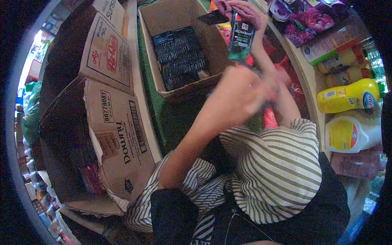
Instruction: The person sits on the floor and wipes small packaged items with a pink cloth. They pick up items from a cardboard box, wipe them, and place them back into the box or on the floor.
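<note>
My right hand [255,15], at the top centre, is closed on a mauve cloth [226,7] and a black package with green near its bottom [239,38]. My left hand [247,92] is in the middle, below that package, blurred with its fingers curled; what it holds, if anything, is unclear. Red and pink items [270,116] show behind my hands and forearms. Left of them stands an open cardboard box [157,16] holding rows of dark flat packets [177,55].
Large cardboard cartons [110,122] line the left side. A green mat [163,122] lies under the middle box. Along the right are purple floral packs [306,22], a yellow bottle [341,96], a white jug with a yellow label [353,134] and other goods. More goods show at the far left edge.
</note>
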A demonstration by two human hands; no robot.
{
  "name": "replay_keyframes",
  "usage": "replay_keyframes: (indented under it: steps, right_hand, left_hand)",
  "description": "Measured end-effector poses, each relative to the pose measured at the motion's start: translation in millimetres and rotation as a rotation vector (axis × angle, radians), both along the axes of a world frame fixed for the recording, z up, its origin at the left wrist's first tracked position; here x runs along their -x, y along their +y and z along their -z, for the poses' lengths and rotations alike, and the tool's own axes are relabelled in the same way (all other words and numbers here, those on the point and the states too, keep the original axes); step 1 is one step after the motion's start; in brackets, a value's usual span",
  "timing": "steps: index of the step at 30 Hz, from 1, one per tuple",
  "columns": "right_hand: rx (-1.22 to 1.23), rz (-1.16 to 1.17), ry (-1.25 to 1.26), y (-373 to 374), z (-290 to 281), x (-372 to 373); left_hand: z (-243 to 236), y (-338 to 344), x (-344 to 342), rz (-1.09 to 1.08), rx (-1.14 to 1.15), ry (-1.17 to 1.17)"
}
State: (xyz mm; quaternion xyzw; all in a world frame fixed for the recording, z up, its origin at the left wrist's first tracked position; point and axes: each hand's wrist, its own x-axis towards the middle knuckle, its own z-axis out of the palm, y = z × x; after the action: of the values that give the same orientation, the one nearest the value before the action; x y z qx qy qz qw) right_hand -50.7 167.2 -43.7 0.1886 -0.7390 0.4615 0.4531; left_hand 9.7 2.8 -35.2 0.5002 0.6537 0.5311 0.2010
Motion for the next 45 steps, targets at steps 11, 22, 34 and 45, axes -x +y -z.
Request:
replay_keyframes:
  steps: [11,22,34,45]
  right_hand:
    - [-0.282,0.038,0.152,-7,-26,-14]
    - [0.290,-0.459,-0.141,4,14,16]
    - [0.110,-0.221,-0.090,-2,-21,-15]
    - [-0.146,0.043,-0.034,20,1,-5]
  left_hand:
    - [10,17,13,-0.350,-0.372,-0.365]
    - [-20,11,-16,-0.245,-0.271,-1.041]
    - [2,-4,13,-0.177,-0.073,-0.020]
    - [-9,-5,24,0.308,0.143,-0.331]
